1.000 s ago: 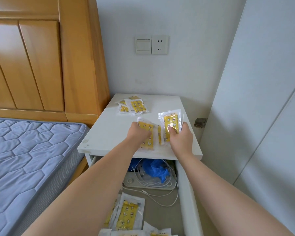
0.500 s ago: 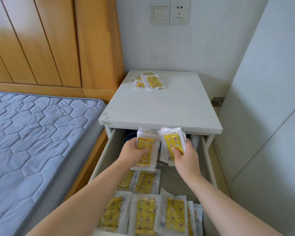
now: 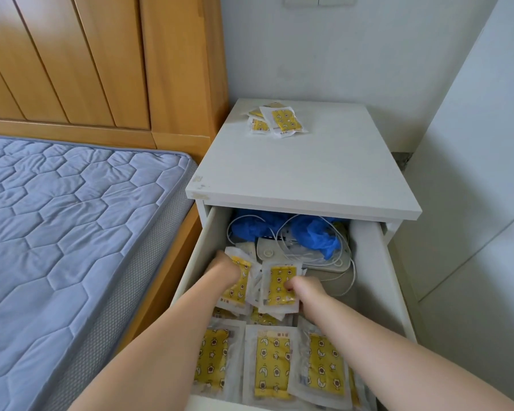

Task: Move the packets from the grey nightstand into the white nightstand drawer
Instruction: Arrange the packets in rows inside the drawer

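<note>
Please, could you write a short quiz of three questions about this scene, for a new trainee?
1. True or false: the left hand holds a packet inside the open drawer.
2. Choose: the unmoved packets lie A) on the mattress, B) at the back of the nightstand top, C) on the floor.
3. Fill in: the crumpled plastic beyond the right hand is ___ in colour.

Key: 1 true; 2 B; 3 blue.

Bedroom: mattress [image 3: 72, 232], wooden headboard [image 3: 101, 60]
</note>
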The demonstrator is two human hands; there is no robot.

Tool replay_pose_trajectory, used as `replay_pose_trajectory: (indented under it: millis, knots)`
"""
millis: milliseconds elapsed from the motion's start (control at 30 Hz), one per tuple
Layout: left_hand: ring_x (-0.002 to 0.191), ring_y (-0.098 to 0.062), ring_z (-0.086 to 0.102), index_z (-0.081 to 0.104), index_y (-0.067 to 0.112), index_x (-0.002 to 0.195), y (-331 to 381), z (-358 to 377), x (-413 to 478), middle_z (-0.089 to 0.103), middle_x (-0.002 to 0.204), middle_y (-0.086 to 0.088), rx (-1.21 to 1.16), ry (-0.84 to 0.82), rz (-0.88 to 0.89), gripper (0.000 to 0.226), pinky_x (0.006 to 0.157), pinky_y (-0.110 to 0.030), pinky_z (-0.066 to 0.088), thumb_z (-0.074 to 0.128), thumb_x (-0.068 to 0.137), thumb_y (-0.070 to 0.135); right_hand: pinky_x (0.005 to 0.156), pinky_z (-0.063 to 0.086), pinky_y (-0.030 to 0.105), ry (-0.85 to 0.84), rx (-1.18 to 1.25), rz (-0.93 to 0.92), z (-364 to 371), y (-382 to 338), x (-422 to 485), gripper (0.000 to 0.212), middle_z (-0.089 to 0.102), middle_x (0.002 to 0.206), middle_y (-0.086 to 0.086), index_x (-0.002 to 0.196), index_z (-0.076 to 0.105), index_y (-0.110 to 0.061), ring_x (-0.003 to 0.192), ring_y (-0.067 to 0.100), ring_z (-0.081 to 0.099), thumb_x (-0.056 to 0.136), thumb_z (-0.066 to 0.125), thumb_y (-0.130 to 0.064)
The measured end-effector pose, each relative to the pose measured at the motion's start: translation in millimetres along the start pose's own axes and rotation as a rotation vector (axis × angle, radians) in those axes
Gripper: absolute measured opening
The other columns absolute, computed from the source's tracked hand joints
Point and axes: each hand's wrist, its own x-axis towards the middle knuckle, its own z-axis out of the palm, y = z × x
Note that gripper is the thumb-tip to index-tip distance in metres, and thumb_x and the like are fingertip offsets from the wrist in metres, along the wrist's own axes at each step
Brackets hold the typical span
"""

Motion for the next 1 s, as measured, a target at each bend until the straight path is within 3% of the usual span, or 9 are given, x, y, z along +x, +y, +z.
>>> replay_pose_trajectory:
  millis: [67, 133, 233, 300, 433, 567, 667, 833, 1000]
  knots:
    - [0.120, -0.033, 0.052, 0.016, 0.002, 0.148, -4, 4, -2, 0.050, 0.134, -0.019, 0.171, -0.007, 0.027, 0.063, 0.098, -0.038, 0.043, 0.049, 0.093, 0.008, 0.076, 0.053, 0.029, 0.010, -0.196, -0.121, 2, 1, -8, 0.005, 0.065, 0.085, 0.009, 0.084, 0.061, -0.008, 0.081, 0.023, 0.063, 0.080, 0.064, -0.007]
    - [0.118, -0.032, 0.054, -0.004, 0.007, 0.151, -6, 8, -1, 0.051, 0.134, -0.017, 0.355, -0.027, 0.056, 0.082, 0.098, -0.038, 0.045, 0.053, 0.092, 0.011, 0.064, 0.046, 0.024, 0.000, -0.365, -0.223, 2, 4, -7, 0.012, 0.063, 0.076, 0.002, 0.072, 0.057, -0.015, 0.073, 0.019, 0.060, 0.081, 0.061, -0.009]
    - [0.118, -0.031, 0.054, -0.018, 0.014, 0.150, -1, 11, -1, 0.046, 0.138, -0.017, 0.650, -0.043, 0.087, 0.091, 0.093, -0.040, 0.048, 0.052, 0.092, 0.009, 0.068, 0.051, 0.026, -0.033, -0.606, -0.278, -2, 3, -6, 0.007, 0.070, 0.084, 0.001, 0.077, 0.066, -0.016, 0.080, 0.019, 0.067, 0.079, 0.060, -0.018]
    - [0.126, -0.032, 0.044, -0.010, 0.019, 0.152, 4, 10, -3, 0.031, 0.145, -0.015, 0.776, -0.025, 0.167, 0.094, 0.094, -0.040, 0.046, 0.057, 0.087, 0.007, 0.070, 0.051, 0.026, -0.061, -0.736, -0.284, -6, 3, -3, 0.014, 0.071, 0.087, 0.001, 0.083, 0.070, -0.016, 0.085, 0.019, 0.068, 0.078, 0.060, -0.024]
    - [0.142, -0.033, 0.012, 0.012, 0.023, 0.152, 1, 14, -1, 0.009, 0.157, -0.010, 1.007, -0.008, 0.441, 0.090, 0.114, -0.047, 0.022, 0.064, 0.080, 0.009, 0.080, 0.049, 0.031, 0.060, -1.090, -0.339, -10, 1, -1, 0.043, 0.059, 0.112, 0.006, 0.109, 0.065, -0.014, 0.104, 0.025, 0.058, 0.083, 0.059, -0.048]
    - [0.144, -0.029, 0.013, 0.009, 0.024, 0.153, -16, 23, 6, 0.014, 0.158, -0.006, 0.956, -0.163, 0.406, 0.093, 0.116, -0.043, 0.022, 0.066, 0.081, 0.011, 0.093, 0.047, 0.038, 0.068, -1.138, -0.334, -11, 2, -3, 0.070, 0.044, 0.136, 0.009, 0.140, 0.040, -0.013, 0.121, 0.029, 0.048, 0.085, 0.058, -0.053]
    - [0.142, -0.028, 0.018, 0.019, 0.021, 0.150, -18, 24, 7, 0.021, 0.155, -0.006, 0.962, -0.155, 0.413, 0.088, 0.114, -0.042, 0.026, 0.070, 0.079, 0.014, 0.103, 0.041, 0.044, 0.013, -1.040, -0.368, -13, 3, -5, 0.085, 0.026, 0.150, 0.010, 0.150, 0.011, -0.020, 0.134, 0.031, 0.035, 0.086, 0.061, -0.046]
    - [0.143, -0.026, 0.016, 0.019, 0.026, 0.150, -15, 23, 5, 0.017, 0.156, -0.004, 0.892, -0.135, 0.529, 0.083, 0.116, -0.045, 0.020, 0.062, 0.081, 0.009, 0.101, 0.041, 0.036, -0.063, -1.158, -0.451, -10, 6, -13, 0.071, 0.030, 0.146, 0.009, 0.145, 0.029, -0.015, 0.128, 0.029, 0.041, 0.088, 0.057, -0.048]
    - [0.143, -0.023, 0.017, 0.024, 0.026, 0.149, -8, 32, -2, 0.021, 0.156, -0.001, 0.781, -0.222, 0.715, 0.076, 0.116, -0.043, 0.020, 0.064, 0.085, 0.029, 0.095, 0.041, 0.031, -0.114, -1.178, -0.441, -8, -3, -19, 0.053, 0.036, 0.143, 0.016, 0.140, 0.037, -0.009, 0.122, 0.029, 0.049, 0.094, 0.051, -0.034]
